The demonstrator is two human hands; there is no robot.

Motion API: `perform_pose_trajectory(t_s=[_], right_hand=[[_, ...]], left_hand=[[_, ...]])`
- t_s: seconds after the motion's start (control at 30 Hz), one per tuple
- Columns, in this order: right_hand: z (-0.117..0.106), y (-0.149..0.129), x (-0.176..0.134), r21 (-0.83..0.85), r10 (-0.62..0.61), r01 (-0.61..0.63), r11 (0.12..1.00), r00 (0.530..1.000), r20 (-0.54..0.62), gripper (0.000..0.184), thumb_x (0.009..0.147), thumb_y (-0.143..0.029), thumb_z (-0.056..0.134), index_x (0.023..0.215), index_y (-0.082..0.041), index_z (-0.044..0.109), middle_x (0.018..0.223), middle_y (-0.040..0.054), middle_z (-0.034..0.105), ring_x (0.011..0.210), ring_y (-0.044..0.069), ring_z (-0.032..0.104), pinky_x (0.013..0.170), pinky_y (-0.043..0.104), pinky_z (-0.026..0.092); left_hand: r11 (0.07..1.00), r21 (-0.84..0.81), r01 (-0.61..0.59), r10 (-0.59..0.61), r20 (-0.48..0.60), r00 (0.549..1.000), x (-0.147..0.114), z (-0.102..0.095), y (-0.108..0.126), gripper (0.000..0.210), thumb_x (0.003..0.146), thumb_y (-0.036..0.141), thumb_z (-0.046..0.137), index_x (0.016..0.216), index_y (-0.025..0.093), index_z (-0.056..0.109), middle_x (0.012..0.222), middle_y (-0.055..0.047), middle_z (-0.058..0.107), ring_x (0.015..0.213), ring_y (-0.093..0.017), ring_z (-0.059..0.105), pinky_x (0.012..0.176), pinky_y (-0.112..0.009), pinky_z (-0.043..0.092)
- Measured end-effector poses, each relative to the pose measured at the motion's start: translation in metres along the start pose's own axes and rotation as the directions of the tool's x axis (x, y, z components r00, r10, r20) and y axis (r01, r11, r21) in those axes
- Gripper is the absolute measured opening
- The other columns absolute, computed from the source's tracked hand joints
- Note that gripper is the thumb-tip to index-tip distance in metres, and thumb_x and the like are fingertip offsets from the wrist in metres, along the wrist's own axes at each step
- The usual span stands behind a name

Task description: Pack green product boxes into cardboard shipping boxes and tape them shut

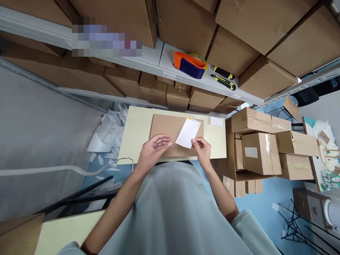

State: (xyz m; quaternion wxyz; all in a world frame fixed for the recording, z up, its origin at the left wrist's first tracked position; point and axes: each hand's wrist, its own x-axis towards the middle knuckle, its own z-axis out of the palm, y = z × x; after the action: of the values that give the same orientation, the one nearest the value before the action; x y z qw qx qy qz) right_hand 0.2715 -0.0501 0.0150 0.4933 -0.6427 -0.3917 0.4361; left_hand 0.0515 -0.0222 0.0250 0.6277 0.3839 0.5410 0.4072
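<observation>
My right hand (202, 148) pinches the lower right corner of a white label sheet (188, 132) between thumb and fingers. A small yellow-orange mark shows at the sheet's top edge. Below the sheet, a flat brown cardboard box (164, 124) lies on a pale yellow table (135, 131). My left hand (155, 148) hovers over the box's near left part, fingers loosely bent and apart from the thumb, holding nothing. A small gap separates its fingertips from the sheet's left edge. A small stack of white labels (216, 122) lies at the table's far right corner.
A shelf ahead holds cardboard boxes, an orange and blue tape dispenser (190, 64) and yellow-black box cutters (223, 81). Stacked cartons (261, 154) stand right of the table. Crumpled white paper (106, 131) lies on the floor at left, near a white cable (66, 170).
</observation>
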Motion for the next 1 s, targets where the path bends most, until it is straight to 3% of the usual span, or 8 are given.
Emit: perform_pose_trajectory(t_s=[0.2,0.63,1.0], right_hand=[[0.001,-0.007,0.004,-0.002,-0.035,0.035,0.999,0.999,0.014,0.041,0.089,-0.064,0.080,0.087,-0.023,0.074,0.087,0.0042,0.073,0.077,0.019,0.066,0.077,0.035,0.059],[0.005,-0.022,-0.003,-0.049,-0.058,0.061,0.997,0.997,0.059,0.042,0.091,-0.065,0.080,0.087,-0.023,0.074,0.088,0.0044,0.073,0.077,0.020,0.067,0.076,0.036,0.060],[0.010,-0.038,-0.011,-0.070,-0.087,0.093,0.993,0.993,0.075,0.037,0.094,-0.061,0.078,0.090,-0.024,0.075,0.087,0.0035,0.071,0.079,0.020,0.066,0.079,0.037,0.060]], left_hand=[[1.000,0.003,-0.007,0.007,-0.003,1.000,-0.005,-0.002,0.003,0.063,0.070,0.065,0.094,0.109,0.020,0.075,0.106,-0.014,0.083,0.101,-0.027,0.078,0.102,-0.044,0.065],[1.000,-0.003,-0.001,0.000,-0.062,0.998,-0.010,-0.011,0.000,0.064,0.070,0.073,0.091,0.105,0.022,0.077,0.100,-0.011,0.080,0.094,-0.027,0.077,0.097,-0.046,0.067],[0.997,-0.074,-0.012,0.010,-0.023,1.000,-0.015,-0.016,0.007,0.052,0.070,0.055,0.095,0.105,0.021,0.075,0.101,-0.011,0.081,0.101,-0.028,0.078,0.103,-0.047,0.066]])
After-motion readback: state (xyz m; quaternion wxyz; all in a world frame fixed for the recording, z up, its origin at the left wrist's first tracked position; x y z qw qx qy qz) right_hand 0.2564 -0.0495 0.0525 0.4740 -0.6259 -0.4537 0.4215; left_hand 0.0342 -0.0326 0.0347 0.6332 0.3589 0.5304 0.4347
